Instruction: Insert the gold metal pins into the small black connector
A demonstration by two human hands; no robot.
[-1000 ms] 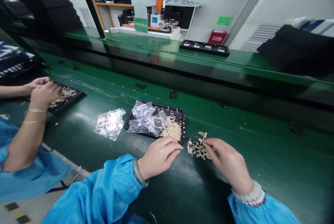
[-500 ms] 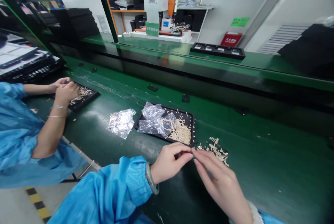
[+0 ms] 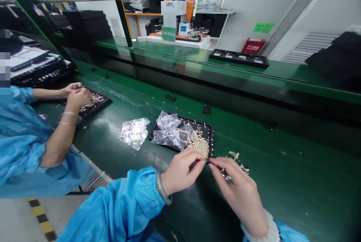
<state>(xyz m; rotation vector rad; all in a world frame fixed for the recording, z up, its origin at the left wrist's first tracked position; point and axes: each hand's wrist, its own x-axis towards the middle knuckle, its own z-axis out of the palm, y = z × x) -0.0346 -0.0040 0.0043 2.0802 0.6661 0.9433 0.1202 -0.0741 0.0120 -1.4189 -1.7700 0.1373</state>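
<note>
My left hand and right hand nearly meet at the fingertips, low over the tabletop. Each grip is narrow, thumb and index tips drawn close, but anything between them is too small to make out, so I cannot tell whether I hold a piece.

From where my fingertips meet, the loose pieces, pale and scattered, lie at three o'clock, just beyond my right fingers and partly hidden by them. The heap of more pale pieces sits at eleven o'clock, near my left fingers, in the near right corner of the tray. Clear bags lie in that tray too, at about half past ten.

Farther off at ten o'clock, a packet rests flat on the tabletop. Well beyond it in that direction, a co-worker's hands are together over a second tray.
</note>
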